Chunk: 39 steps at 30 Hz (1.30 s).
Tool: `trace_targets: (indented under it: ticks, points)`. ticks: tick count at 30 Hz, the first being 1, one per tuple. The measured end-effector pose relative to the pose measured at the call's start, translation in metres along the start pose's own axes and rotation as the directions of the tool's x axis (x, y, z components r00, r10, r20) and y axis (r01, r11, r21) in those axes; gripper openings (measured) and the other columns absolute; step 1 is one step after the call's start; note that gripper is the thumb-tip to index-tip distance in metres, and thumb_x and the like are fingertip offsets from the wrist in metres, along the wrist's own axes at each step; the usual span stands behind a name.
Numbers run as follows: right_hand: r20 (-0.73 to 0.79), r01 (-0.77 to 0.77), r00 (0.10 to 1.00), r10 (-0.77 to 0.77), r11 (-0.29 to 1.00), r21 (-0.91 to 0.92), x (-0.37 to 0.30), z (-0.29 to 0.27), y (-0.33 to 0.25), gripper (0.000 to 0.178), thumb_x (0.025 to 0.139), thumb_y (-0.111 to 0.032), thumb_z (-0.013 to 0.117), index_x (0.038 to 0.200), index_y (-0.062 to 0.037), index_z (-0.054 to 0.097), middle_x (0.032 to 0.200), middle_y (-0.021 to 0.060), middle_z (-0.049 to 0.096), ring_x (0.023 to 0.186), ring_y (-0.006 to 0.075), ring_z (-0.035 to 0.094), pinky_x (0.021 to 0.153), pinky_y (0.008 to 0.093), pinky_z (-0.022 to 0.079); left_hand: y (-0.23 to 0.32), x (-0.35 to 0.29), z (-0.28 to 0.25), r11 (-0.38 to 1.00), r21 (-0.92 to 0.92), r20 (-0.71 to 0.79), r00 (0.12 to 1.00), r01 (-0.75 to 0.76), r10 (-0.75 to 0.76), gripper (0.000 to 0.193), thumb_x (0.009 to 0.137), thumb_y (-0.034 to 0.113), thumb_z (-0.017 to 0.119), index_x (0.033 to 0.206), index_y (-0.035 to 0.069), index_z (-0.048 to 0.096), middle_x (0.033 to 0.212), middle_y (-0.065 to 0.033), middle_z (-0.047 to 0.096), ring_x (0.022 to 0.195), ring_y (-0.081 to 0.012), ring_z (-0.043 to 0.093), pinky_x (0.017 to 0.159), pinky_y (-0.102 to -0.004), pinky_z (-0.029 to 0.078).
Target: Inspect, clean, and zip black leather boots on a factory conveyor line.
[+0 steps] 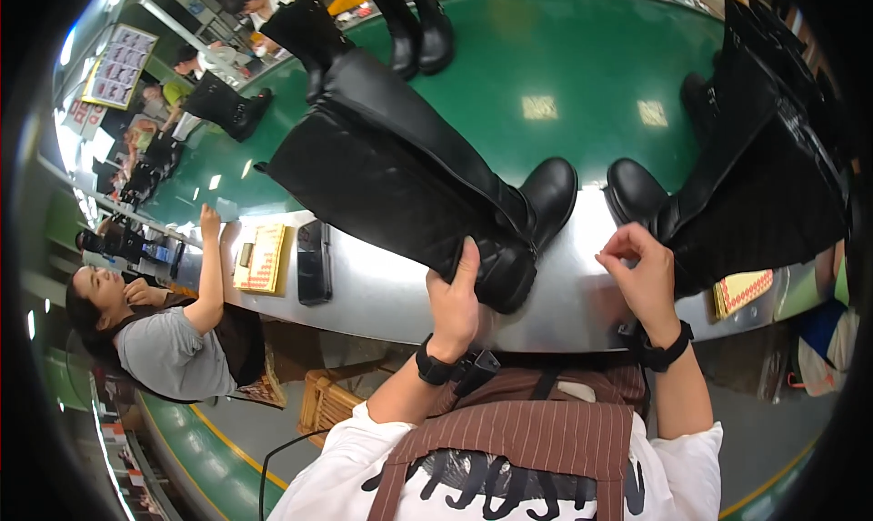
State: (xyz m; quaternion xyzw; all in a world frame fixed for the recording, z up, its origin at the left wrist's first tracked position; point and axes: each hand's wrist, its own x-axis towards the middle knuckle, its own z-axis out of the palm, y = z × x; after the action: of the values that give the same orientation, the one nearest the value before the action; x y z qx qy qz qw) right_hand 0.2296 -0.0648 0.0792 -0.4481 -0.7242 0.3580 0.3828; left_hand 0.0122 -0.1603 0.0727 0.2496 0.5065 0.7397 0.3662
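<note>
In front of me, a tall black boot [373, 180] lies tilted, its shaft toward the upper left and its heel toward me. My left hand [455, 307] grips it near the ankle, thumb up along the leather and the other fingers mostly hidden. Another black boot [409, 112] lies right behind it, round toe [551, 194] pointing right. My right hand [641, 271] is raised beside the boots on the right, thumb and forefinger pinched together; anything between them is too small to see. Nearest to that hand is a black boot [764, 198] with its toe facing left.
A metal ledge [391, 307] runs along the green work surface [600, 57]. On the ledge are a black case [315, 262], a yellow clipboard [262, 259] and a patterned sheet [744, 294]. More boots [423, 35] stand beyond. A seated co-worker [173, 339] is at my left.
</note>
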Motion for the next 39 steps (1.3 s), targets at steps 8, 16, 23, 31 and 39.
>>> trace_targets:
  ticks: [8,16,23,31,39]
  points:
    - [0.068,0.252,0.967,-0.245,0.959,-0.127,0.022,0.014,-0.037,0.039,0.075,-0.015,0.074,0.112,-0.0053,0.062,0.107,0.0131,0.061,0.100,0.0268,0.060,0.085,0.0352,0.048,0.008,-0.008,-0.002,0.964,0.247,0.120,0.990,-0.097,0.069,0.028,0.093,0.015,0.064,0.111,-0.006,0.060,0.106,-0.0077,0.065,0.095,-0.0144,0.059,0.086,-0.0277,0.046]
    - [-0.005,0.402,0.916,-0.402,0.915,0.045,0.049,0.054,-0.095,0.075,0.077,-0.011,0.066,0.144,-0.0040,0.032,0.123,0.0246,0.054,0.111,0.0390,0.054,0.095,0.0423,0.044,0.045,-0.015,-0.002,0.320,0.591,0.231,0.535,-0.741,0.813,0.078,0.075,0.019,0.074,0.139,-0.004,0.036,0.136,-0.0225,0.043,0.123,-0.0323,0.043,0.107,-0.0393,0.031]
    - [0.025,0.174,0.982,-0.186,0.952,0.253,0.046,0.053,-0.094,0.037,0.099,-0.029,0.050,0.124,-0.0016,0.055,0.083,0.0176,0.063,0.078,0.0278,0.061,0.072,0.0361,0.047,0.174,-0.017,0.054,-0.231,0.726,0.640,0.515,-0.647,0.570,0.060,0.074,0.027,0.076,0.124,0.002,0.055,0.114,-0.0158,0.054,0.113,-0.0359,0.045,0.107,-0.0504,0.025]
    - [0.297,-0.212,0.954,0.036,0.780,0.588,0.072,0.044,-0.048,0.056,0.099,-0.055,0.042,0.062,-0.0119,0.040,0.060,-0.0092,0.030,0.056,0.0031,0.024,0.048,0.0269,0.017,0.213,-0.066,-0.003,0.061,0.190,0.976,0.196,-0.980,0.098,0.021,0.050,0.015,0.071,0.071,0.014,0.069,0.068,0.0042,0.040,0.080,-0.0138,0.049,0.108,-0.0693,0.023]
    - [0.295,-0.124,0.954,-0.052,0.828,0.548,0.063,0.020,-0.090,0.056,0.096,-0.056,0.047,0.057,-0.0165,0.039,0.055,-0.0098,0.029,0.050,0.0020,0.026,0.044,0.0234,0.020,0.217,-0.061,-0.014,0.035,0.256,0.942,0.258,-0.966,0.214,0.030,0.046,0.022,0.061,0.072,0.019,0.074,0.062,0.0074,0.040,0.077,-0.0123,0.046,0.109,-0.0689,0.023]
